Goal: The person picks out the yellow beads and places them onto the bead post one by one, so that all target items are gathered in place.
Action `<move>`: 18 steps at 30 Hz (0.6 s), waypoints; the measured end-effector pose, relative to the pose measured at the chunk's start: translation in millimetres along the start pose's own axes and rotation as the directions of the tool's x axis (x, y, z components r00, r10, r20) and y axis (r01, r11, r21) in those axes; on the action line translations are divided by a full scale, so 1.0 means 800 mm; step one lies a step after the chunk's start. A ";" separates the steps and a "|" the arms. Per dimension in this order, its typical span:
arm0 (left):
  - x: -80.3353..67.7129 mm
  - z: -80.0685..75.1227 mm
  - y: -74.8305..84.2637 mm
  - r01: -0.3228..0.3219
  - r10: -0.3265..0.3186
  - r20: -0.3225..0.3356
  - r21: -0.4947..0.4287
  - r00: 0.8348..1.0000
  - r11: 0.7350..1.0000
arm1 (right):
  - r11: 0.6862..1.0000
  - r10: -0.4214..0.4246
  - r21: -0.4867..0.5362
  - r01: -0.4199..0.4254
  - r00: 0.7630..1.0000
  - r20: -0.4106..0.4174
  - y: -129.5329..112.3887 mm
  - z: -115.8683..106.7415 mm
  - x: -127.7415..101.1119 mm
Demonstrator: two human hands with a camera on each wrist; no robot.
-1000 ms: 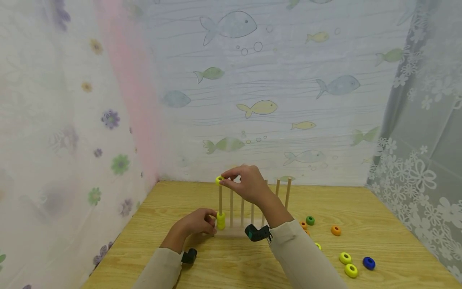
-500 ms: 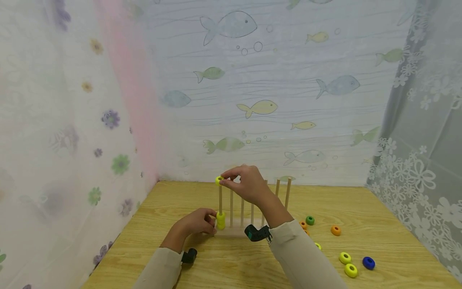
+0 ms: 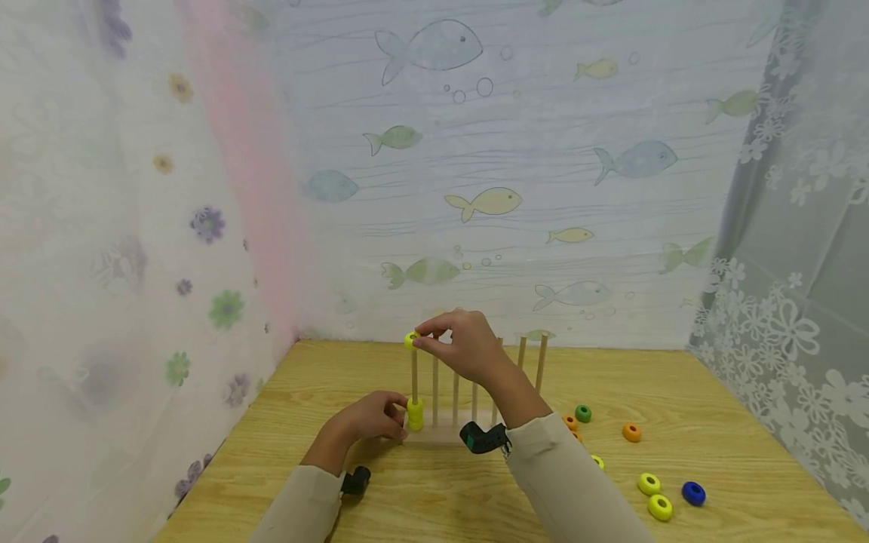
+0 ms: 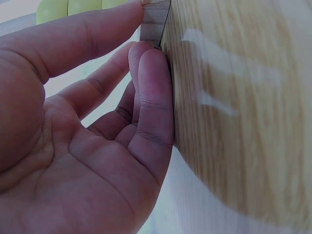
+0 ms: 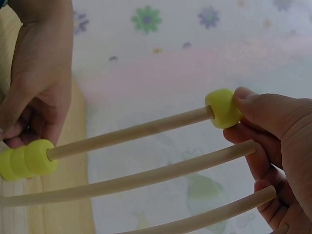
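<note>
My right hand [image 3: 468,347] pinches a yellow ring bead [image 5: 224,108] between thumb and fingers, at the top end of the leftmost wooden peg [image 5: 131,134]. The peg's tip is inside the bead's hole. Lower on the same peg, several yellow beads [image 3: 416,415] are stacked against the wooden base [image 3: 441,434]. My left hand [image 3: 370,416] holds the left end of that base, low at the table. In the left wrist view, the thumb and fingertips touch the base's end [image 4: 153,22]. Other bare pegs [image 3: 541,362] rise from the base, partly behind my right hand and forearm.
Loose beads lie on the wood-grain table [image 3: 421,498] to the right: a green bead [image 3: 583,413], orange beads [image 3: 632,432], yellow beads [image 3: 660,507] and a blue bead [image 3: 694,494]. My right sleeve partly covers some. A fish-patterned curtain [image 3: 489,204] hangs behind the table.
</note>
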State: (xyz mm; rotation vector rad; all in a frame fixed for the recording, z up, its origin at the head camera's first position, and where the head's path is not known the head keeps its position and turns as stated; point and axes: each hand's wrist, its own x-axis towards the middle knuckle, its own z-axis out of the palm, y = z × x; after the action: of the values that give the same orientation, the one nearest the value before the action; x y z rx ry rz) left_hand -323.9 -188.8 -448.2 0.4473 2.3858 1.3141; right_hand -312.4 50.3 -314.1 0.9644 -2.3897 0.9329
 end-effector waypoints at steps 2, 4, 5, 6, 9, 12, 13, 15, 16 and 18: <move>0.000 0.000 0.000 0.000 0.000 -0.001 0.002 1.000 1.000 | 1.000 -0.008 -0.002 0.008 1.000 -0.005 0.000 0.000 0.000; 0.000 0.000 0.001 0.000 0.000 -0.001 0.004 1.000 1.000 | 1.000 -0.013 -0.003 0.013 1.000 -0.010 0.000 0.000 0.000; 0.000 -0.001 0.001 0.000 0.000 -0.001 0.004 1.000 1.000 | 1.000 -0.014 -0.002 0.014 1.000 -0.012 0.000 0.000 0.000; 0.001 -0.001 0.001 0.000 0.000 -0.001 0.004 1.000 1.000 | 1.000 -0.013 -0.002 0.013 1.000 -0.010 0.000 0.000 0.000; 0.001 -0.001 0.000 -0.001 0.001 0.000 0.005 1.000 1.000 | 1.000 -0.006 0.005 0.006 1.000 -0.006 0.000 0.000 0.000; 0.002 -0.001 -0.001 -0.002 0.002 -0.001 0.006 1.000 1.000 | 1.000 -0.004 0.007 0.004 1.000 0.000 -0.001 0.000 -0.001; 0.002 -0.001 -0.002 -0.003 0.003 -0.001 0.006 1.000 1.000 | 1.000 -0.005 0.006 0.005 1.000 0.000 -0.001 0.000 -0.001; 0.003 -0.001 -0.003 -0.004 0.004 -0.001 0.007 1.000 1.000 | 1.000 -0.009 0.002 0.009 1.000 -0.001 -0.001 0.000 -0.001; 0.003 -0.001 -0.003 -0.004 0.004 -0.002 0.008 1.000 1.000 | 1.000 -0.012 0.000 0.012 1.000 -0.002 -0.001 0.000 -0.001; 0.004 -0.001 -0.004 -0.002 0.002 -0.003 0.008 1.000 1.000 | 1.000 -0.018 -0.004 0.018 1.000 -0.006 0.000 0.000 -0.001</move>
State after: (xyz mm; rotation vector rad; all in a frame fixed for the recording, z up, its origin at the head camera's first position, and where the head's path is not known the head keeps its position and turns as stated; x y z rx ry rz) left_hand -327.0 -189.2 -450.9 0.4509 2.3941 1.3081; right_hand -311.7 51.0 -314.4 0.9783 -2.3729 0.9227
